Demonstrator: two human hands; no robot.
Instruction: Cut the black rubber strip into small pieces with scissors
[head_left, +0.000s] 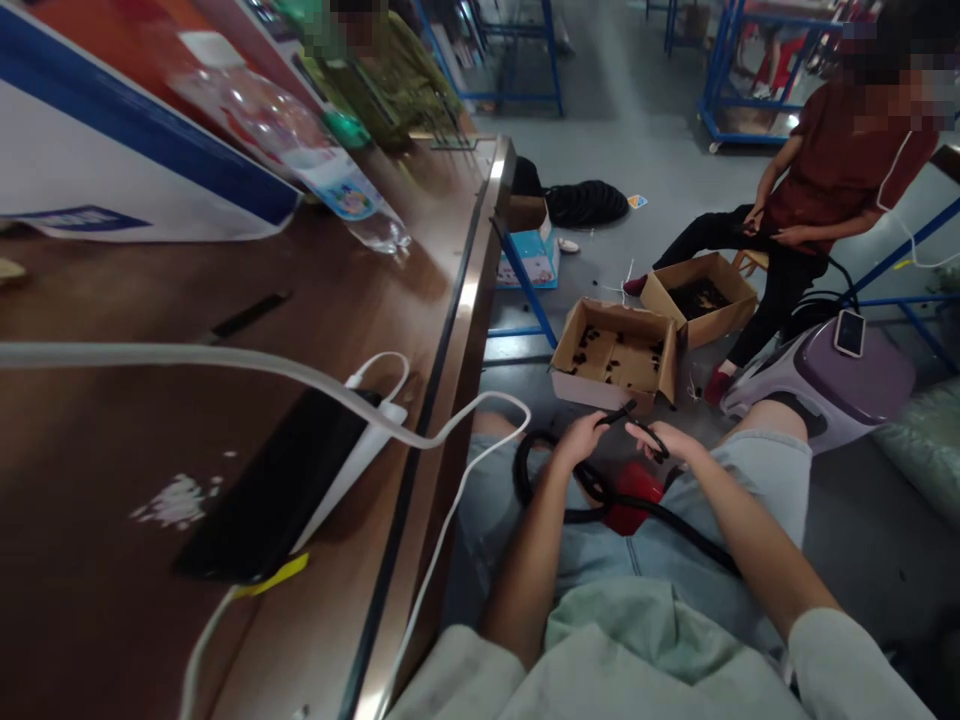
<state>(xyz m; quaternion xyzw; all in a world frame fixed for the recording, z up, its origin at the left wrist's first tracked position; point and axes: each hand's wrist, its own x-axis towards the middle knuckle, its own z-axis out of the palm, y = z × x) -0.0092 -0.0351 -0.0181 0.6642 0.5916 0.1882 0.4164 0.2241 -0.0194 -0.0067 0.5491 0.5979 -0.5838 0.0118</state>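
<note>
Over my lap, my left hand (580, 440) is closed round a thin black piece whose end sticks out toward the right. My right hand (664, 443) grips a black tube end, with the fingertips of both hands close together. A long black tube (686, 525) loops over my thighs beneath the hands and runs off to the lower right. Between my legs, under the tube, is a red object (634, 505). Just beyond my hands stands an open cardboard box (615, 385) with small black pieces scattered inside.
At left is a brown table (420, 640) with a black phone (277, 490), white cables, white pellets and a plastic bottle (345, 195). A seated person (840, 150) is across, beside a second box (720, 325). A purple stool (855, 385) holds a phone.
</note>
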